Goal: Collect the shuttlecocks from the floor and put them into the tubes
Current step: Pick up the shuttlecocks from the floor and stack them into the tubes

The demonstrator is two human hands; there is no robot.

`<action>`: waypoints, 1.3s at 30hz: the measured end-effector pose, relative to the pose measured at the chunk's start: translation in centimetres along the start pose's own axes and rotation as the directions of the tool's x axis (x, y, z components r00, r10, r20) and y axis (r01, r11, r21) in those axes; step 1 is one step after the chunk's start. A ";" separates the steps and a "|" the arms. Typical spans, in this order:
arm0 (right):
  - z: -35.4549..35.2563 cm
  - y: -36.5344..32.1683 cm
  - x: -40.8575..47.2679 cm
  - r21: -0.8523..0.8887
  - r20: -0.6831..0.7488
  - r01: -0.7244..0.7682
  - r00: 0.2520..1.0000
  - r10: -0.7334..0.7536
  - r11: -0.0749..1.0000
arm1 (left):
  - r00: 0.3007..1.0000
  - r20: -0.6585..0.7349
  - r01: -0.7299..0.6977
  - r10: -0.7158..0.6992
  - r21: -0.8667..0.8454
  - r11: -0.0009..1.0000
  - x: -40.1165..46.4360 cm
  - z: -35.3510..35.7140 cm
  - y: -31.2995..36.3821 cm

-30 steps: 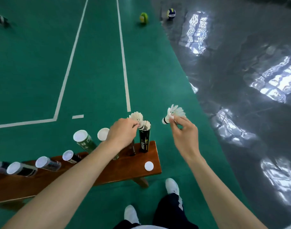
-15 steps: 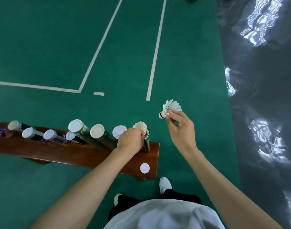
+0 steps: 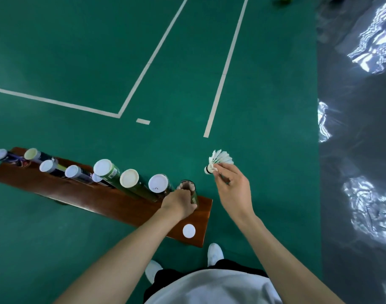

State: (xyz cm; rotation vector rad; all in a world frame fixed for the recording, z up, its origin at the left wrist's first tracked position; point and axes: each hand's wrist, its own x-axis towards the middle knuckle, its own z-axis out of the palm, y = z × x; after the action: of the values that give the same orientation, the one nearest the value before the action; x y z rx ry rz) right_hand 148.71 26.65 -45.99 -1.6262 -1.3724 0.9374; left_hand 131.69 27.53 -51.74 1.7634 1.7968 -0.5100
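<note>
My right hand [image 3: 232,189] pinches a white feathered shuttlecock [image 3: 218,162] by the base of its skirt, cork end pointing left, held in the air above the green court floor [image 3: 78,51] and just right of the desk's end. My left hand [image 3: 180,204] curls around the dark, open-topped cardboard tube [image 3: 188,189] that stands at the right end of the long brown wooden desk [image 3: 78,194]; the mouth of this tube shows a pale ring inside (whether that is a shuttlecock I cannot tell). To its left, a row of capped tubes: a white-lidded tube [image 3: 158,183], a cream-lidded green tube [image 3: 129,178], a white-lidded green tube with a barcode label [image 3: 103,167], then several smaller dark tubes with pale lids [image 3: 72,171] farther left. A loose round white lid [image 3: 189,231] lies flat on the desk near its right corner, apart from the tubes. White court lines [image 3: 222,73] cross the floor; glossy grey flooring [image 3: 358,150] lies to the right. My white shoes [image 3: 215,253] stand below the desk.
</note>
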 end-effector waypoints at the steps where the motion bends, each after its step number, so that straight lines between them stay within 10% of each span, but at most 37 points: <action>1: 0.0 0.0 0.0 -0.004 0.002 0.006 1.000 -0.006 1.000 | 1.000 -0.004 0.006 -0.006 -0.015 1.000 0.0 0.2 0.0; 17: 3.8 1.2 0.3 -0.222 0.342 0.429 0.875 -0.343 0.875 | 0.931 -0.354 0.000 -0.091 -0.247 0.969 -5.8 -4.0 -3.4; 25: 8.0 4.2 1.6 -0.544 0.670 0.476 0.742 0.016 0.691 | 0.884 -0.393 0.077 -0.251 -0.407 0.910 -8.5 -3.3 -6.6; 39: 10.5 4.5 2.1 -0.707 0.657 0.498 0.726 0.203 0.502 | 0.858 -0.431 0.058 -0.281 -0.461 0.885 -10.3 -2.8 -6.9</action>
State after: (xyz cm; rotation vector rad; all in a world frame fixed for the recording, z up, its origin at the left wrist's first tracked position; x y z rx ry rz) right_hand 141.27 29.39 -54.50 -1.8187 -2.8467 0.7692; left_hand 124.16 20.89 -43.89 1.4954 2.2120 0.3032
